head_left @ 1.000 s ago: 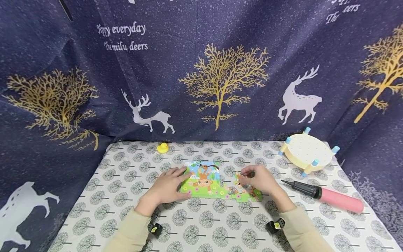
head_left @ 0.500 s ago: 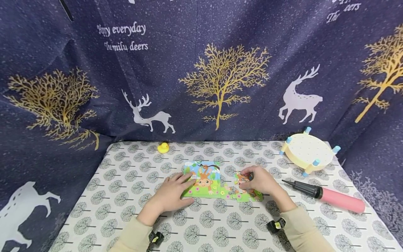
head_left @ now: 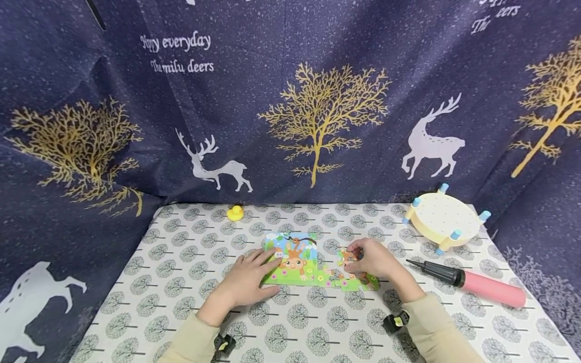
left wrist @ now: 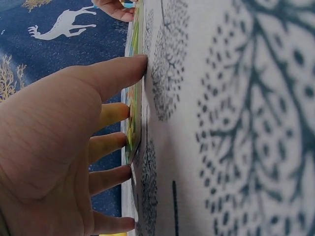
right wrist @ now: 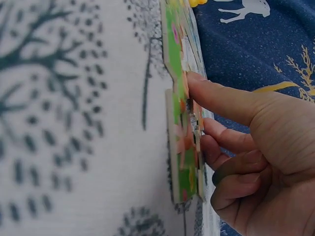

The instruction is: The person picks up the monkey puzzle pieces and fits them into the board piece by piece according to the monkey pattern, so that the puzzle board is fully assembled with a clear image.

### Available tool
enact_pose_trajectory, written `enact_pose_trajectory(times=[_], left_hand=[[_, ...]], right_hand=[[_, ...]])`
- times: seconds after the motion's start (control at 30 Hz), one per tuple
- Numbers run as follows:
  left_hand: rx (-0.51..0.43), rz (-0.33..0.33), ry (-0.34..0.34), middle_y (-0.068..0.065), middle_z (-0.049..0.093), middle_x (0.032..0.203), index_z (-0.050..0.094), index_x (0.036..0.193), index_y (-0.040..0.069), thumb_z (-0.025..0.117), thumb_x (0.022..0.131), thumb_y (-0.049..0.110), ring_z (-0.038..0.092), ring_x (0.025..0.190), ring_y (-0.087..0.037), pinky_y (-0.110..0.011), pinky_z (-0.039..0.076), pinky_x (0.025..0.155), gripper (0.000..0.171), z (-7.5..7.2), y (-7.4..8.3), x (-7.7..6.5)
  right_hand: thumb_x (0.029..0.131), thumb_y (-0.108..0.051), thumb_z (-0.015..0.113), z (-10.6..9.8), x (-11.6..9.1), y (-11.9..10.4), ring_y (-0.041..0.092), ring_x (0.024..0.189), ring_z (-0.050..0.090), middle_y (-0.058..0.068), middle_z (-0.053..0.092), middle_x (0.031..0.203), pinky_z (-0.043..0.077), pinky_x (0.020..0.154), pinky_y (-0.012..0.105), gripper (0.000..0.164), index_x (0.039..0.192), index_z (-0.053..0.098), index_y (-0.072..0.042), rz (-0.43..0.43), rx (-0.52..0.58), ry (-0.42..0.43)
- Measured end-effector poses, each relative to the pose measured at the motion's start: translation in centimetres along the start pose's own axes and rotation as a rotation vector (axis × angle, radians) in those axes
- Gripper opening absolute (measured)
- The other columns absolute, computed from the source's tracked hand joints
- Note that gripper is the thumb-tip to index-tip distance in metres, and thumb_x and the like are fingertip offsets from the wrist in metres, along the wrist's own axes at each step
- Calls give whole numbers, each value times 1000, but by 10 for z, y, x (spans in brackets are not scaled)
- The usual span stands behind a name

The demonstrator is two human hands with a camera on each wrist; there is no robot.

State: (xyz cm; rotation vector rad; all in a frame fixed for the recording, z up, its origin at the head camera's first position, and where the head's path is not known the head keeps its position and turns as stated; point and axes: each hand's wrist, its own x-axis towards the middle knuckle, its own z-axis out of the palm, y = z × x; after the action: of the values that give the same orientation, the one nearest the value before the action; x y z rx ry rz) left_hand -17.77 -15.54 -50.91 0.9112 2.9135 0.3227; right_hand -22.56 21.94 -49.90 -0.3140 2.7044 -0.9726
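Note:
In the head view a jigsaw puzzle with a monkey picture [head_left: 296, 262] lies flat, its left part assembled. My left hand [head_left: 247, 280] rests with spread fingers on its left side. In the left wrist view these fingertips [left wrist: 115, 140] touch the picture, and the thumb tip meets the cloth by its near edge. At the right, my right hand [head_left: 374, 259] pinches an orange-and-green puzzle piece [head_left: 347, 256] between thumb and index finger, low over other pieces. Its other fingers are curled in the right wrist view. Loose pieces [right wrist: 184, 182] overlap beneath this hand, partly hidden.
A yellow rubber duck [head_left: 235, 213] sits at the back left. Back right stands a round cream pegged toy [head_left: 445, 217] with blue-tipped legs. A pink and black hand pump [head_left: 472, 282] lies right of my right hand. A dark curtain [head_left: 290, 126] hangs behind the table.
My left hand has shifted slightly right and toward me over the puzzle, its fingers lower on the picture. The right hand stays nearly in place, its thumb and the piece slightly shifted.

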Motion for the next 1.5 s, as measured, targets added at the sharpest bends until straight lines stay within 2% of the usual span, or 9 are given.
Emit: enact_pose_trajectory(times=[0.17, 0.5, 0.73, 0.97, 1.23, 1.5], left_hand=[[-12, -8, -7, -4, 30, 169, 49, 157, 23, 63, 95, 64, 34, 149, -43, -77, 29, 111, 75, -1, -1, 0], [-23, -13, -14, -2, 31, 168, 50, 156, 24, 63, 94, 64, 34, 149, -42, -77, 29, 111, 75, -3, -1, -1], [-20, -12, -12, -1, 33, 168, 49, 157, 25, 64, 94, 64, 35, 149, -40, -78, 31, 109, 75, -4, -1, 2], [-10, -10, -13, -4, 33, 167, 49, 157, 25, 65, 94, 64, 36, 148, -39, -78, 32, 108, 75, -5, -1, 3], [-13, -31, -32, -5, 32, 168, 49, 157, 25, 64, 94, 63, 34, 149, -41, -79, 32, 108, 75, -8, 1, 5], [-22, -42, -42, -8, 32, 168, 50, 156, 24, 66, 95, 59, 32, 148, -49, -80, 32, 106, 72, -11, 4, 8]], right_hand=[[74, -22, 95, -1, 2, -2, 17, 76, 56, 0, 62, 87, 52, 74, 36, 45, 108, 69, -7, -8, -14, -17], [76, -19, 94, 0, 3, -1, 17, 75, 57, 1, 63, 86, 50, 72, 35, 40, 104, 66, -9, -32, 74, -15], [83, -15, 88, 1, 3, 2, 17, 74, 60, 0, 65, 87, 52, 68, 34, 31, 105, 68, -7, -55, 122, -2], [94, -16, 77, 2, 3, 1, 16, 74, 64, -3, 70, 85, 57, 66, 33, 10, 102, 73, -10, -104, 135, 77], [92, -17, 80, 13, 9, -15, 18, 75, 64, 0, 70, 85, 55, 64, 30, 12, 100, 75, -10, -108, 229, 151], [92, -20, 80, 35, 19, -37, 18, 77, 65, -3, 73, 89, 53, 68, 33, 11, 101, 76, -15, -75, 284, 131]])
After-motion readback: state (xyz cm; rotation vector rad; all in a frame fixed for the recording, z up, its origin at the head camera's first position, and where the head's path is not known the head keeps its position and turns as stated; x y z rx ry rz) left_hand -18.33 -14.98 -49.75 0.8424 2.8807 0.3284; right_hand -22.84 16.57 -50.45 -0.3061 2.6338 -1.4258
